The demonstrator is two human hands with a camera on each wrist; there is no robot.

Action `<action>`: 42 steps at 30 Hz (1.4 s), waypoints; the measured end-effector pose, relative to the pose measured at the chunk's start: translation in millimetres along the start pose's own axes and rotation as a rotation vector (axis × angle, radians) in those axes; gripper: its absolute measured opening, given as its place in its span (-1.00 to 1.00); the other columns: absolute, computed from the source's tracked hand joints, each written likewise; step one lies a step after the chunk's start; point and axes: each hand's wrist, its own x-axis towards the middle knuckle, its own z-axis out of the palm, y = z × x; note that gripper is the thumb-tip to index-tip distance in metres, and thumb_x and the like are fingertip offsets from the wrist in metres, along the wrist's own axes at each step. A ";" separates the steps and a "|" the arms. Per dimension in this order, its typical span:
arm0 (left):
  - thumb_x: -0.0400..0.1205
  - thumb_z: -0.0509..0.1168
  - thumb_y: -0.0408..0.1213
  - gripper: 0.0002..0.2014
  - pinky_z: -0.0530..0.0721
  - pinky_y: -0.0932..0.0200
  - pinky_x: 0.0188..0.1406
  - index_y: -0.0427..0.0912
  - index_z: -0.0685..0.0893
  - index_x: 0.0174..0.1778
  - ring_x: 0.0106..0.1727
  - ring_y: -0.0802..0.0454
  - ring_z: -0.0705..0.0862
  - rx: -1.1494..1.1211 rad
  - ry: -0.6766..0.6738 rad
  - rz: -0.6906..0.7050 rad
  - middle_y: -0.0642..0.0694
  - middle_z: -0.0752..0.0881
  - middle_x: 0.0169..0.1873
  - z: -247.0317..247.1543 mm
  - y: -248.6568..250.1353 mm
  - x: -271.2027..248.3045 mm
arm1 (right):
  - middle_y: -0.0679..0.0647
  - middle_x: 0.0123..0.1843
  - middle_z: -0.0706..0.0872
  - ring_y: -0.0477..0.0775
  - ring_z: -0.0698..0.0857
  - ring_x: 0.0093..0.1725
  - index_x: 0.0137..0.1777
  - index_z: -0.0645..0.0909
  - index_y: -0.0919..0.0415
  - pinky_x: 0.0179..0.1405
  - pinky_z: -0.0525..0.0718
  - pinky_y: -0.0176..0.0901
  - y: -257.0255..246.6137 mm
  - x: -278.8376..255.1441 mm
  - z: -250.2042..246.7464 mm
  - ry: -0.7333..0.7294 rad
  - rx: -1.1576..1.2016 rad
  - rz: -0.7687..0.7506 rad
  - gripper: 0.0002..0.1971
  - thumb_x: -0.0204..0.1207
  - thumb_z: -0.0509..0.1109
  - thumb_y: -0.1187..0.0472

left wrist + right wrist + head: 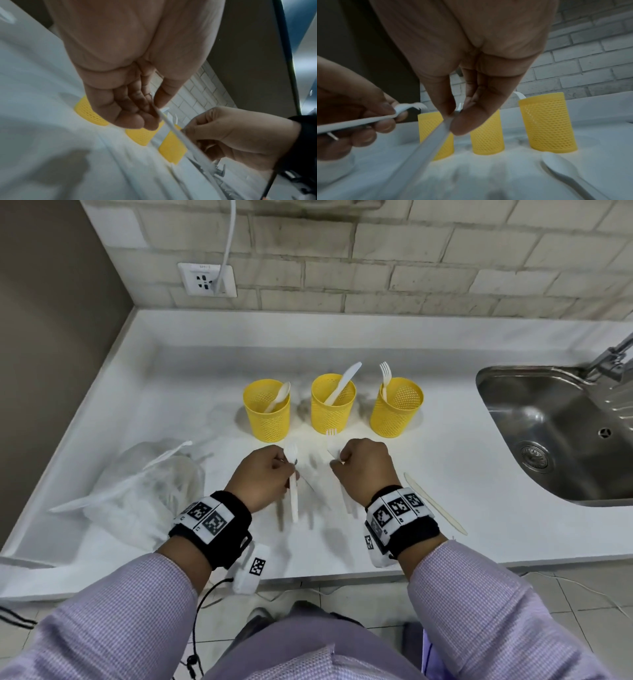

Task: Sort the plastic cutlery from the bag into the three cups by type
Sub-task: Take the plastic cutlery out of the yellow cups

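Three yellow mesh cups stand in a row on the white counter. The left cup (268, 412) holds a spoon, the middle cup (332, 405) a knife, the right cup (397, 409) a fork. Just in front of them, my left hand (289, 470) pinches a white spoon (293, 498) by its neck, bowl pointing toward the cups. My right hand (337, 460) pinches a white fork (331, 434) between thumb and index finger, tines toward the cups. The fork's handle (428, 142) shows in the right wrist view. The clear plastic bag (147, 491) lies left of my hands with more white cutlery inside.
Another white utensil (435, 503) lies loose on the counter right of my right wrist. A steel sink (496, 392) with a tap (613, 357) fills the far right. The brick wall behind carries a socket (207, 280) with a cable plugged in. The counter's front edge runs under my forearms.
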 end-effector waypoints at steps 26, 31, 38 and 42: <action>0.87 0.00 0.08 -0.49 0.49 0.14 -0.28 -0.13 0.64 -0.23 -0.53 0.03 0.55 -0.458 -0.065 -0.143 -0.01 0.58 -0.61 -11.7 39.7 19.5 | 0.12 -0.37 0.79 -0.04 0.76 -0.46 -0.01 0.66 0.22 -0.31 0.71 -0.16 -75.7 18.9 8.1 0.055 0.500 -0.111 -0.88 0.55 0.55 0.27; 0.82 0.08 0.17 -0.53 0.67 -0.39 0.30 -0.12 0.70 -0.03 0.03 -0.20 0.68 -0.605 -0.055 -0.190 -0.26 0.72 -0.04 1.2 45.5 34.1 | 0.05 -0.30 0.81 -0.20 0.72 -0.37 -0.03 0.69 0.18 -0.42 0.50 -0.53 -67.9 34.0 -0.9 0.043 0.474 -0.149 -0.92 0.55 0.53 0.26; 0.79 0.02 0.25 -0.46 0.57 0.09 -0.35 -0.16 0.62 0.21 -0.30 -0.08 0.58 -0.732 -0.065 -0.203 -0.17 0.72 -0.17 32.0 55.2 44.5 | -0.06 -0.33 0.78 -0.03 0.78 -0.33 -0.06 0.68 0.09 -0.34 0.69 -0.21 -48.2 45.2 -16.2 0.007 0.407 -0.202 -0.95 0.55 0.50 0.20; 0.79 0.01 0.27 -0.50 0.26 0.28 -0.61 -0.09 0.53 -0.09 -0.59 0.06 0.28 -0.772 -0.005 -0.198 -0.08 0.38 -0.45 59.8 64.1 43.9 | -0.04 -0.32 0.78 0.07 0.77 -0.26 -0.08 0.65 0.08 -0.19 0.76 0.05 -24.9 46.1 -24.3 -0.006 0.390 -0.257 -0.94 0.54 0.49 0.19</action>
